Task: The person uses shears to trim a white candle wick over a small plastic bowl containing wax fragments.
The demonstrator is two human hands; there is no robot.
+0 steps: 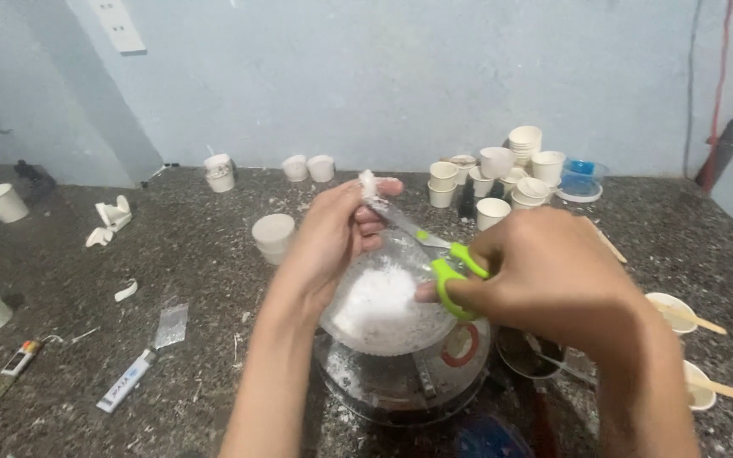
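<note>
- In the middle of the frame, the left hand [332,233] pinches a small white piece [368,184] between thumb and fingertips, held above a clear bowl of white granules [379,309].
- The right hand [545,271] grips green-handled scissors [434,250], thumb and fingers through the loops.
- The scissors' long axis runs from lower right to upper left, blades pointing up-left at the white piece; the blades look nearly shut, the tips at or touching the piece.
- The bowl sits on a round scale-like device [409,386] on the dark speckled bench [197,280].
- In the upper right, a cluster of small white cups [502,174] stands near a blue container [580,176].
- At lower left lie a lighter [15,365] and a white tube [126,382].
</note>
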